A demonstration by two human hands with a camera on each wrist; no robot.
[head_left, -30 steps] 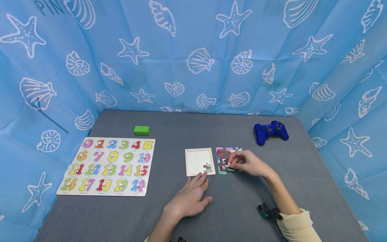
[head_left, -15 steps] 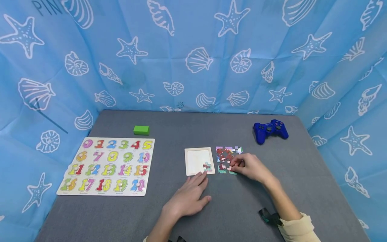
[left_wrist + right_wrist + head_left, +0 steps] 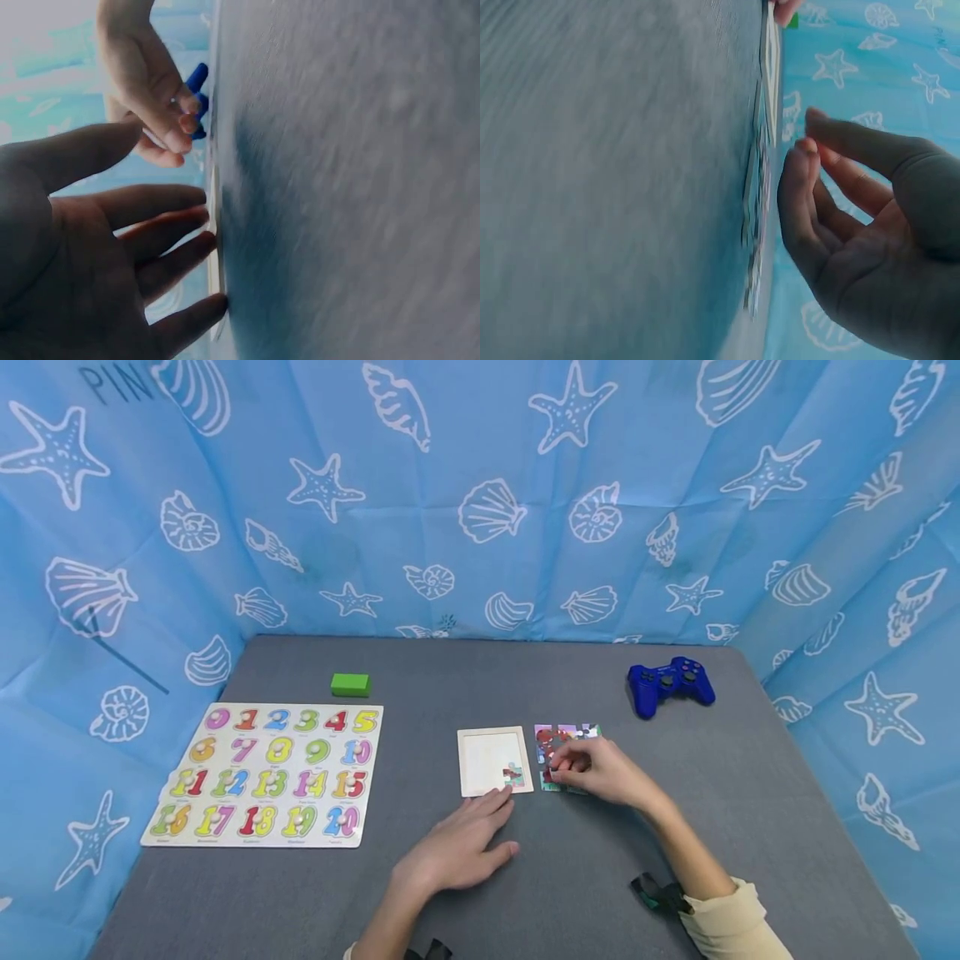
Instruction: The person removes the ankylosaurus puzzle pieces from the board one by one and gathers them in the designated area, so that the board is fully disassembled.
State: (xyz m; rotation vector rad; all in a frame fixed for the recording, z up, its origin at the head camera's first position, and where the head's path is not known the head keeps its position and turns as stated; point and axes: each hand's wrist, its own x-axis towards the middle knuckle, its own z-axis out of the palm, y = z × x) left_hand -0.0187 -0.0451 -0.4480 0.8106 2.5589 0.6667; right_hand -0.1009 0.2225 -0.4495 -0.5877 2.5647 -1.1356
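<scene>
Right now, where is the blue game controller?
In the head view, the blue game controller lies on the far right of the grey table, beyond the right hand and the loose colourful puzzle pieces.

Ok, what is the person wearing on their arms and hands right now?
Both hands are bare, no gloves or rings visible. The right arm has a cream long sleeve pushed back from the wrist, with a black and teal strap on the forearm. A black strap shows at the left forearm; its sleeve is out of view.
</scene>
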